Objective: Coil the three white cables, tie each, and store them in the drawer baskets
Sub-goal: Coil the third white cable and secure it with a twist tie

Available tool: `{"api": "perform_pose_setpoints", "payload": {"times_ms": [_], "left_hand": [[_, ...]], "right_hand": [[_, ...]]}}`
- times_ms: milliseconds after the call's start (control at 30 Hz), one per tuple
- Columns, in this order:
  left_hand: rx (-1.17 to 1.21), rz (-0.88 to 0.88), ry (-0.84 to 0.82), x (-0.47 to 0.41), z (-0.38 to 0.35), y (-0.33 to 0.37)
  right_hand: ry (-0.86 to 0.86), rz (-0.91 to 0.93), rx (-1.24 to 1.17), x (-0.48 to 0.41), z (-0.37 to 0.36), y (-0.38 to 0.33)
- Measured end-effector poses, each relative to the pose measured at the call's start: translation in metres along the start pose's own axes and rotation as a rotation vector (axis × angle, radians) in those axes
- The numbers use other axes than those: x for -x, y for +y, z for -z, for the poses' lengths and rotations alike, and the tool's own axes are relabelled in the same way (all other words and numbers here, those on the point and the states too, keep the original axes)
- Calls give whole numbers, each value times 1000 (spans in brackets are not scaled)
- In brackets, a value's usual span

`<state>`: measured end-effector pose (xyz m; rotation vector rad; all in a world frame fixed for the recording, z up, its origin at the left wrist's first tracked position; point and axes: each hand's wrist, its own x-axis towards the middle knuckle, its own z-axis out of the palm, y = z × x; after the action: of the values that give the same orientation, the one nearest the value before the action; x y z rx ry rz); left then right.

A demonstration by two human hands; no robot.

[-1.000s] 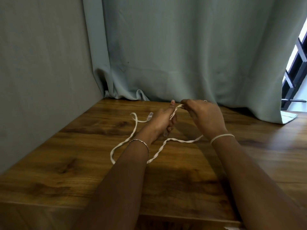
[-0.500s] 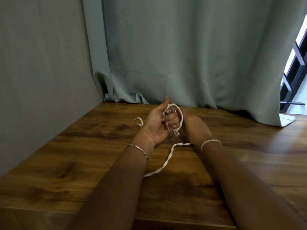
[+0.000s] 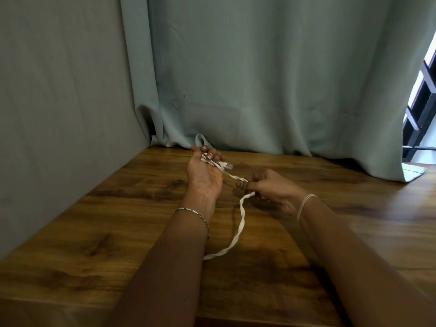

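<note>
White flat cable (image 3: 240, 223), part-coiled over wooden table (image 3: 94, 232).
Left hand (image 3: 205, 173) clasps its loops; right hand (image 3: 266, 187) pinches the slack. Judged light, limp, prone to slipping: grip across the loops.

Wooden counter (image 3: 99, 232); grey wall (image 3: 59, 102) along left edge; pale curtain (image 3: 259, 79) behind back edge; barred window (image 3: 422, 95) far right, daylight.

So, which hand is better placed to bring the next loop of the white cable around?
Right, I think. The right hand pinches the white cable on its free run, tail trailing below; the left hand holds the wound loops in curled fingers.
</note>
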<state>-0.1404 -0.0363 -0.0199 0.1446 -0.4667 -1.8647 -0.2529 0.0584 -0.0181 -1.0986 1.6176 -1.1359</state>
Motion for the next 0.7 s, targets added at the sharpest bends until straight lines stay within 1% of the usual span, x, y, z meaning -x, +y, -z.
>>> {"api": "perform_pose_setpoints", "payload": {"times_ms": [67, 167, 267, 333, 400, 500, 600, 633, 700], "left_hand": [[-7, -10, 28, -1, 1, 0], [-44, -13, 39, -2, 1, -1], [-161, -30, 27, -1, 0, -3], [-274, -49, 4, 0, -1, -6], [-436, -83, -10, 2, -3, -9], [-820, -208, -47, 5, -5, -16], [-1159, -341, -65, 7, -3, -23], [-1246, -364, -68, 7, -2, -24], [-1395, -391, -87, 7, 0, -25]], "right_hand": [[-26, -28, 39, 1, 2, -1], [-106, -44, 26, 5, 0, -2], [-219, -8, 49, 13, -2, -6], [-251, 26, 119, 14, 0, -9], [-257, 54, 130, 15, 6, -10], [-236, 116, 106, 17, 14, -11], [-153, 211, 133, 17, 16, -10], [-111, 280, 203, 16, 15, -10], [11, 469, 475, 15, 13, -9]]}}
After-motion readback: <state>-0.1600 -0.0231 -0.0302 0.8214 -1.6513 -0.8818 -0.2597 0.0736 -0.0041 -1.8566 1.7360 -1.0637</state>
